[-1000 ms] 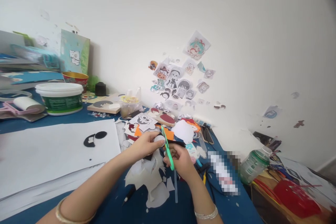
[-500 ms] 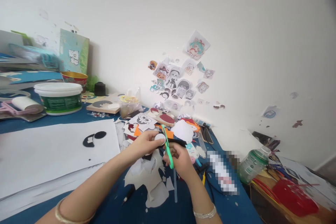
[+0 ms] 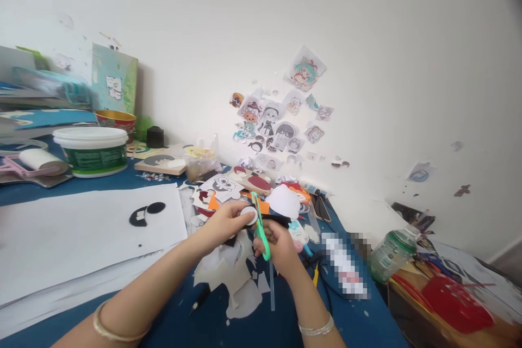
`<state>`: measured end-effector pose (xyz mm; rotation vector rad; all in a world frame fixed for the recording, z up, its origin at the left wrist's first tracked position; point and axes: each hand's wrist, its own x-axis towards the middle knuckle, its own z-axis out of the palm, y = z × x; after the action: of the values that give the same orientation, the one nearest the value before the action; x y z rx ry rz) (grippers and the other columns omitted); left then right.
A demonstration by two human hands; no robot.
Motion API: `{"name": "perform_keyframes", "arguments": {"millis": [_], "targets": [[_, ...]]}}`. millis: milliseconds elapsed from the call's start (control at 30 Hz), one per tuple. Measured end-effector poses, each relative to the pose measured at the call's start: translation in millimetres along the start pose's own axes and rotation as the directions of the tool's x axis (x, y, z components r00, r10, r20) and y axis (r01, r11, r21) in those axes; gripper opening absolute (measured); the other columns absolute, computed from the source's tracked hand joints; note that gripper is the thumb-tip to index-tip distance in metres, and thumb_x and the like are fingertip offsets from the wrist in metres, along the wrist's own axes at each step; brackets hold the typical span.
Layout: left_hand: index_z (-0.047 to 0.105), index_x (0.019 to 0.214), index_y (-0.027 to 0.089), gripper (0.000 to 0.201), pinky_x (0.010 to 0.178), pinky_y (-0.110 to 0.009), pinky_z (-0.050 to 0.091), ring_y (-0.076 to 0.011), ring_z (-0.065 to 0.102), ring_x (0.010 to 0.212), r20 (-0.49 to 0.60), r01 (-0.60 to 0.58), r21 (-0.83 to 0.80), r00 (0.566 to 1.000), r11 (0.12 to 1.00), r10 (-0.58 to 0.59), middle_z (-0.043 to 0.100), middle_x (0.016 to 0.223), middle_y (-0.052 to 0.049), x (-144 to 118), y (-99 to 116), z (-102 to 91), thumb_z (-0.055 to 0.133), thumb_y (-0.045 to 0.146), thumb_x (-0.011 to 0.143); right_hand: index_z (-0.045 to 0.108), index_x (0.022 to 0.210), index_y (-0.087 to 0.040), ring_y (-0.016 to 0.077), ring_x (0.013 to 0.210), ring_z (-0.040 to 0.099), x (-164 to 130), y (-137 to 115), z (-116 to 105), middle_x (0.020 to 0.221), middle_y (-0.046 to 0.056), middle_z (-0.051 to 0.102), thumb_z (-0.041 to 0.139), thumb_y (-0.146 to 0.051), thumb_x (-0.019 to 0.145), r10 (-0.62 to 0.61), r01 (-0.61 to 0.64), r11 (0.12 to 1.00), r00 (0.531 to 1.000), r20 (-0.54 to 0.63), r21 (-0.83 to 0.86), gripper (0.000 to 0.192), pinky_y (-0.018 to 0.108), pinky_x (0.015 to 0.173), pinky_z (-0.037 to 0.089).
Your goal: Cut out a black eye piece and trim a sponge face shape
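My left hand (image 3: 223, 224) pinches a small white round paper cutout (image 3: 247, 214) with a black piece hanging under it. My right hand (image 3: 280, 244) grips green-handled scissors (image 3: 259, 225), whose dark blades point right of the cutout, close against it. Both hands hover above the blue table (image 3: 359, 321), over a heap of white paper offcuts (image 3: 228, 272). Each wrist wears a bracelet.
A large white sheet (image 3: 81, 234) with black shapes lies at left. A white tub (image 3: 93, 150), a roller (image 3: 32, 162) and boards stand behind it. Printed character cutouts (image 3: 228, 187) pile ahead; stickers (image 3: 281, 119) cover the wall. A green-capped bottle (image 3: 390, 255) and red item (image 3: 457, 299) sit at right.
The hands have stayed almost in place, shifting very slightly up with the view. The scissors remain against the cutout.
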<state>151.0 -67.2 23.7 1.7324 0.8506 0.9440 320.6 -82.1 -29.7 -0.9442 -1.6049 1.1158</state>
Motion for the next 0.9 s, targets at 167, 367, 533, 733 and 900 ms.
{"name": "perform_keyframes", "arguments": {"millis": [167, 367, 533, 733, 900], "targets": [[0.048, 0.066, 0.016, 0.03, 0.041, -0.02, 0.021, -0.006, 0.025, 0.043, 0.022, 0.017, -0.038, 1.0, 0.999, -0.017, 0.03, 0.048, 0.009, 1.3, -2.8, 0.1, 0.049, 0.045, 0.075, 0.06, 0.092, -0.017, 0.0091, 0.046, 0.049, -0.7, -1.5, -0.2, 0.055, -0.005, 0.05, 0.069, -0.027, 0.065, 0.034, -0.035, 0.998, 0.999, -0.026, -0.042, 0.031, 0.022, 0.047, 0.041], [0.046, 0.074, 0.017, 0.032, 0.05, -0.023, 0.039, -0.0099, 0.049, 0.047, 0.151, 0.074, -0.172, 0.987, 0.982, -0.048, 0.055, 0.06, 0.002, 2.8, -7.9, 1.0, 0.046, 0.049, 0.076, 0.059, 0.091, -0.016, 0.0101, 0.054, 0.05, 0.8, -0.2, -3.9, 0.065, -0.002, 0.054, 0.071, -0.028, 0.062, 0.011, -0.011, 1.0, 1.0, 0.014, -0.017, 0.034, 0.023, 0.051, 0.042], [0.046, 0.073, 0.017, 0.031, 0.046, -0.021, 0.033, -0.0072, 0.039, 0.041, 0.099, 0.067, -0.118, 0.994, 0.991, -0.055, 0.045, 0.049, 0.007, 3.1, -8.3, 1.0, 0.048, 0.048, 0.075, 0.059, 0.092, -0.016, 0.0099, 0.054, 0.05, 0.1, -1.0, -5.0, 0.063, -0.003, 0.053, 0.071, -0.026, 0.062, 0.029, -0.029, 0.999, 1.0, 0.0, -0.045, 0.034, 0.022, 0.052, 0.042], [0.044, 0.068, 0.018, 0.029, 0.042, -0.02, 0.024, -0.0061, 0.03, 0.041, 0.134, 0.067, -0.157, 0.99, 0.985, -0.046, 0.037, 0.047, 0.009, 4.3, -11.3, 2.2, 0.048, 0.045, 0.076, 0.058, 0.093, -0.016, 0.0101, 0.051, 0.051, 0.5, 0.1, -4.1, 0.062, -0.003, 0.053, 0.071, -0.028, 0.062, 0.033, -0.033, 0.999, 0.999, 0.008, 0.009, 0.036, 0.023, 0.051, 0.042], [0.042, 0.066, 0.018, 0.03, 0.042, -0.02, 0.022, -0.0057, 0.027, 0.041, 0.126, 0.083, -0.188, 0.99, 0.979, -0.06, 0.035, 0.047, 0.009, 3.9, -11.4, 3.1, 0.049, 0.045, 0.076, 0.059, 0.092, -0.016, 0.0108, 0.054, 0.052, 0.3, 0.6, -4.5, 0.063, -0.003, 0.054, 0.071, -0.029, 0.063, 0.033, -0.033, 0.999, 0.999, -0.001, -0.03, 0.034, 0.024, 0.053, 0.043]]}}
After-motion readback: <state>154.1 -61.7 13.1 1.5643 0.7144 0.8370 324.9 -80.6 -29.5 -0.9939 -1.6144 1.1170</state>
